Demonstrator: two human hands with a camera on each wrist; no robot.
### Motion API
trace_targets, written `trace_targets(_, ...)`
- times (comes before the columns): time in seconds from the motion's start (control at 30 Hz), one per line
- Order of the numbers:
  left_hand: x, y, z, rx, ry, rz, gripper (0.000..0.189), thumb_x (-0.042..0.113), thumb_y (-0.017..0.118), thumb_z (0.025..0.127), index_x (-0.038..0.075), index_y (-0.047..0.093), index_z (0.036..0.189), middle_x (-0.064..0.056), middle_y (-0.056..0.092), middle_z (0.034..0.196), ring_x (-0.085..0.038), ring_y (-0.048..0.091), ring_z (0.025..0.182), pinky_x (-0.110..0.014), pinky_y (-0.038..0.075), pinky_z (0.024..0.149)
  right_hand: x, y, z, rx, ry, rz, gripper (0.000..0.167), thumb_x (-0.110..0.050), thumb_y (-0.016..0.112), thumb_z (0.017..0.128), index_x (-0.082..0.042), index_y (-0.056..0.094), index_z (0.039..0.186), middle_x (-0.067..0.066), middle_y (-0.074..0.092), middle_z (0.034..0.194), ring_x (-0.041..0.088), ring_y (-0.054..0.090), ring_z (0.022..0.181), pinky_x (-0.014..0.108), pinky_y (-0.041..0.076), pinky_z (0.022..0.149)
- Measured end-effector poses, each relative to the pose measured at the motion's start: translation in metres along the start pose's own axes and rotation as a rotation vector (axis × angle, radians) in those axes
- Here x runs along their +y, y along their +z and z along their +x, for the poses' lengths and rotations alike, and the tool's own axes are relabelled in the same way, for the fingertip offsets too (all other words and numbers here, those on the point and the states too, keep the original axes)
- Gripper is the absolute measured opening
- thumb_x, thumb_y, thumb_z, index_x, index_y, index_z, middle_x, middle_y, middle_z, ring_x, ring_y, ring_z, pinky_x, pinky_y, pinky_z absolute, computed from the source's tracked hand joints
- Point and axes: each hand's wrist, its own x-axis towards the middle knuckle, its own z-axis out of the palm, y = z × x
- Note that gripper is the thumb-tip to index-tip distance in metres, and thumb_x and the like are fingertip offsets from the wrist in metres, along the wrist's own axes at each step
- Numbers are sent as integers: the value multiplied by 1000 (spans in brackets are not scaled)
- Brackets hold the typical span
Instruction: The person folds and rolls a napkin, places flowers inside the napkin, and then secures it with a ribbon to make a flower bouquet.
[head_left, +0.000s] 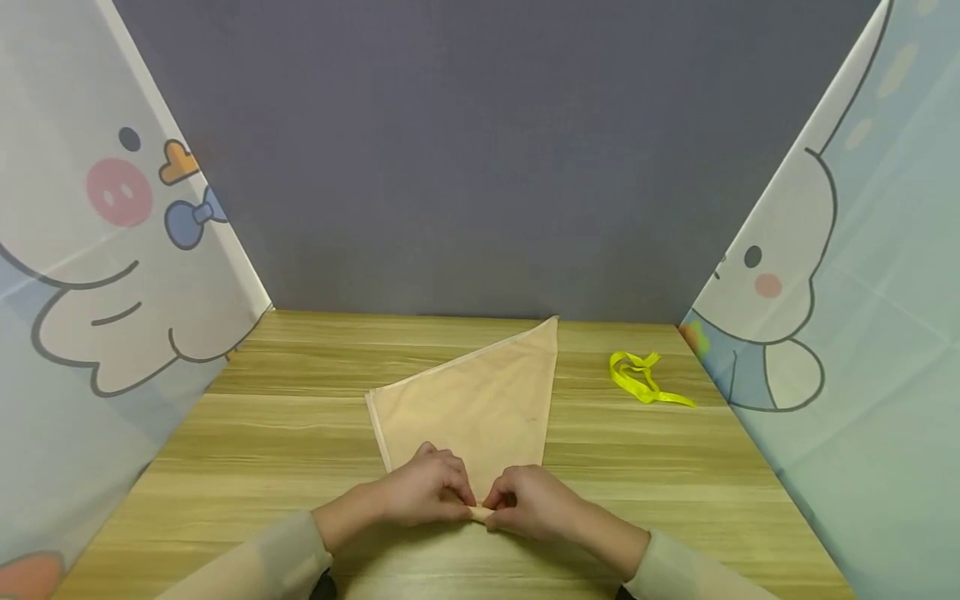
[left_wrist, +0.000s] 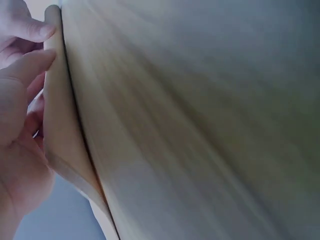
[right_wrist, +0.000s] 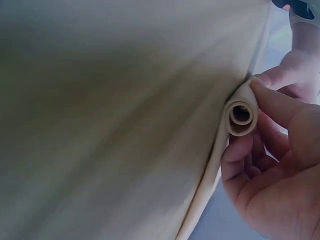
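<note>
A peach-coloured cloth (head_left: 472,408) lies on the wooden table, its near corner rolled into a small tube. In the right wrist view the open end of the rolled edge (right_wrist: 242,117) shows as a spiral. My left hand (head_left: 427,489) pinches the left part of the roll between thumb and fingers. Close beside it, my right hand (head_left: 534,504) pinches the roll's right end. From the left wrist view, the left thumb and a finger press along the cloth's rolled edge (left_wrist: 62,115). The cloth's far corner points toward the back of the table.
A bright yellow ribbon (head_left: 637,379) lies loosely looped at the right rear of the wooden table (head_left: 285,433). A dark grey panel (head_left: 480,158) stands behind the table. Printed cartoon sheets flank it, one on the left (head_left: 67,217) and one on the right (head_left: 885,275).
</note>
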Motion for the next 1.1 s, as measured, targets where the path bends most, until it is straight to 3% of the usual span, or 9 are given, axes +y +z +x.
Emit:
trace_targets(0.13,0,0,1,0,72,57,12,38,85,96,29,88,103,24,65,104,6,43,99,-26,28,89,5,-1,-5,0,6,3,8,-28,89,94,-21,87,96,-19,69,87,-6,56,78,19,50,70)
trace_targets(0.23,-3,-1,1,-11,87,28,14,36,82,98,26,89,105,22,68,100,6,42,95,-23,29,87,7,-4,-6,-8,1,-1,7,-27,86,97,-21,88,100,-17,73,92,-6,59,83,20,51,73)
trace_targets(0.3,-5,-3,2,-26,69,-31,14,32,80,100,23,89,106,20,72,97,9,48,93,-19,35,86,8,-6,-6,-13,-14,-11,8,-25,83,99,-20,88,102,-15,76,95,-6,61,87,21,52,76)
trace_targets(0.37,-7,-5,3,-46,13,-123,13,28,79,101,20,89,106,17,76,96,9,55,90,-16,43,85,9,-8,-6,-12,-21,5,8,-23,81,100,-18,87,104,-13,78,97,-5,63,89,22,53,78)
trace_targets(0.53,-12,-7,7,-63,-112,-308,6,20,79,103,20,85,105,13,77,95,6,64,85,-19,56,77,12,-10,-5,12,-9,101,5,-16,81,100,-19,78,101,-10,74,88,-3,62,81,22,52,73)
trace_targets(0.73,-14,-5,9,-65,-93,-355,1,19,76,105,20,76,105,12,75,93,4,63,84,-21,56,78,13,-9,-5,42,15,112,8,-17,83,99,-20,80,92,-13,74,87,-4,60,80,22,51,72)
trace_targets(0.87,-14,-6,10,-64,-55,-272,7,18,75,106,20,81,103,13,76,100,6,62,90,-20,56,83,15,-10,-5,56,22,74,6,-17,84,98,-20,85,93,-13,71,91,-5,57,85,22,51,76)
trace_targets(1.1,-10,-9,11,1,112,80,4,24,84,99,26,86,102,16,63,102,3,51,97,-22,44,94,15,-9,-7,70,19,40,6,-16,83,98,-20,87,96,-12,68,92,-5,56,84,21,50,75)
